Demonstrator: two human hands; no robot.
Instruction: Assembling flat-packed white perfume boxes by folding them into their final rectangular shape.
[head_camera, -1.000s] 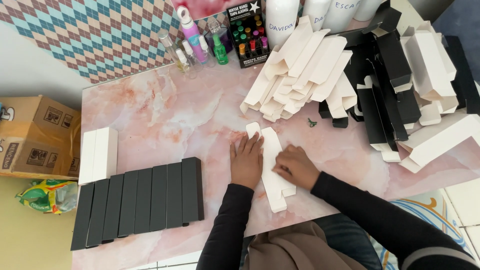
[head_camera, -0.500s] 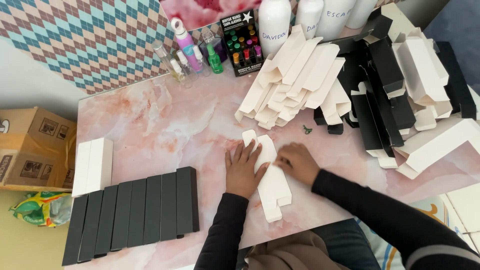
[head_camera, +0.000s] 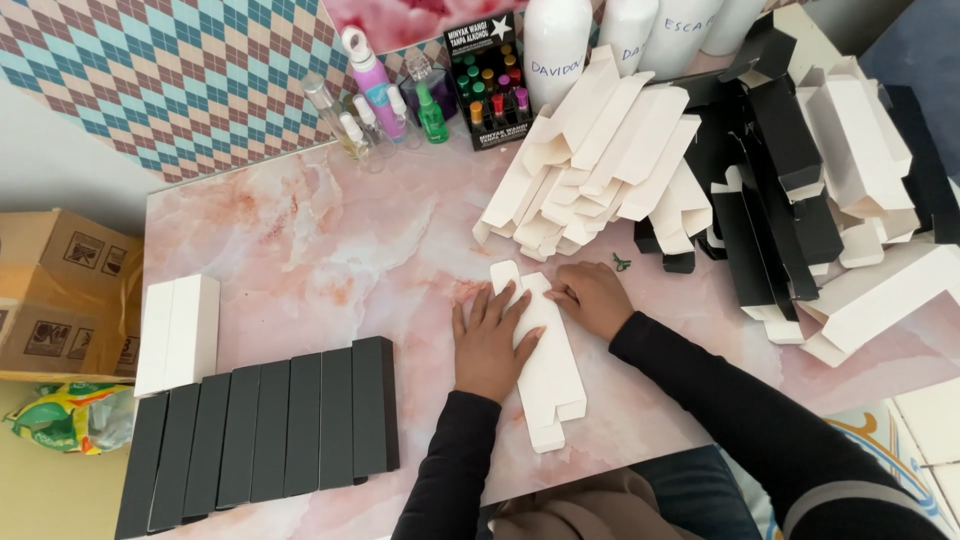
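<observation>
Since the earlier frame little had shifted: I saw the left hand (head_camera: 487, 345) pressing flat, fingers spread, on the white flat carton (head_camera: 545, 365); the right hand (head_camera: 592, 298), fingers curled, pinched its far edge.

free: bare table (head_camera: 330, 250) left | blocked right, probably: carton pile (head_camera: 600, 160)

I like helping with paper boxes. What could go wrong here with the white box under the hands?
The flat white box sticks toward the table edge, so it might slide off if the left hand or right hand lets go. Pressing hard could crease it crookedly. The leaning white pile close behind might topple onto it.
</observation>
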